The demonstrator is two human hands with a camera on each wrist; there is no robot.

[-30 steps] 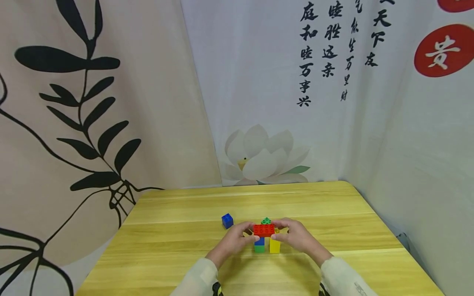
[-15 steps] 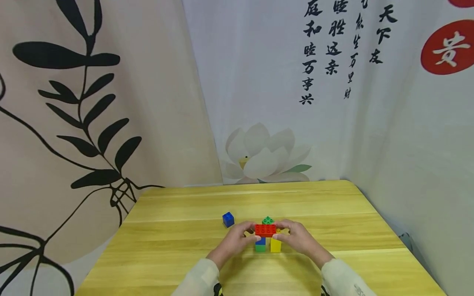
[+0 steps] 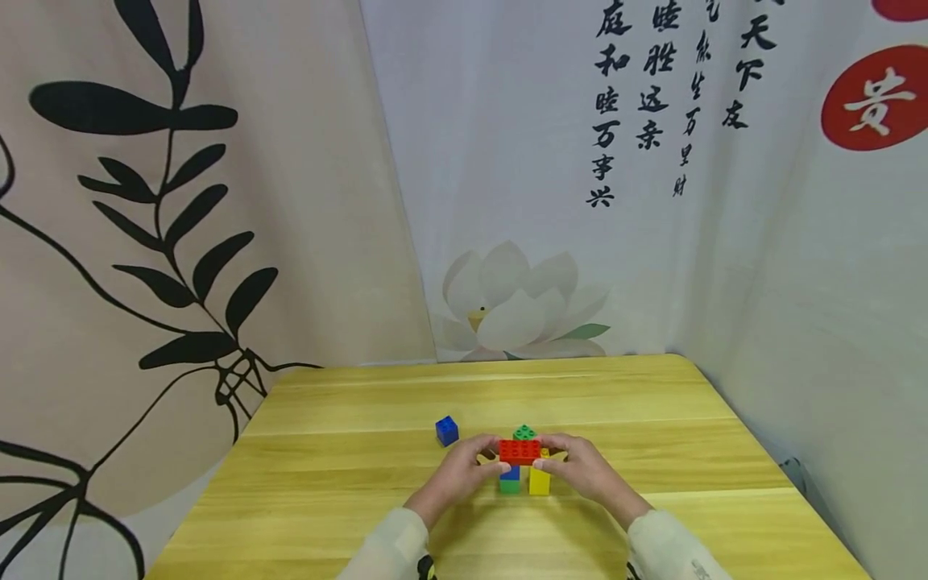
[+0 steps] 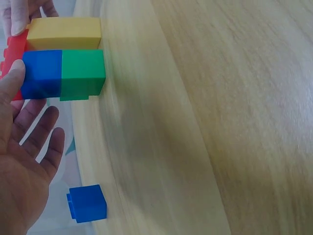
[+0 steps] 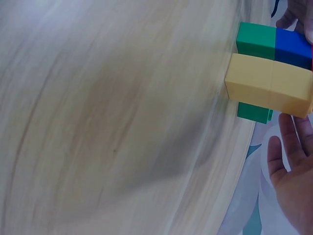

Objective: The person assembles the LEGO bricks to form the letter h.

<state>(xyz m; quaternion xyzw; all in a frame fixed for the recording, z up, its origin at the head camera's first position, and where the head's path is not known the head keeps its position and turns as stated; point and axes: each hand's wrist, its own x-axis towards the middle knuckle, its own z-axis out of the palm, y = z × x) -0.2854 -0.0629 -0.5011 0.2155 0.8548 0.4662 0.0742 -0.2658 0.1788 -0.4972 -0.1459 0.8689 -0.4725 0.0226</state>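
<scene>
Red brick [image 3: 519, 452] sits between two hands over the bench [image 3: 348, 467] in the head view, studs up. We see the left hand [image 3: 460, 469] pinch its left end, thumb in front and fingers [image 3: 484, 442] behind, and the right hand [image 3: 580, 467] pinch its right end the same way; each grip is parted only by the brick's depth. Below its left part we find a blue brick [image 3: 511, 474] on top of a green brick [image 3: 510, 487]; below its right part stands a yellow stack [image 3: 539, 482], with a gap between. Another green piece [image 3: 524, 432] shows just behind. A loose blue cube [image 3: 446, 431] lies apart, beyond the left hand. Behind the bench we see a leaf-printed cloth [image 3: 312, 177] and a lettered cloth [image 3: 493, 145].

From the left wrist, we see the red brick across the tops of blue brick and yellow stack, the left thumb on it near the blue brick, the other fingers loosely bent and spread. The loose cube lies nearby, its studs facing away from the bench.

From the right wrist, the yellow stack hides much; we see a red sliver at the frame's edge and bent right fingers beside the stack, but cannot tell that thumb's place.
</scene>
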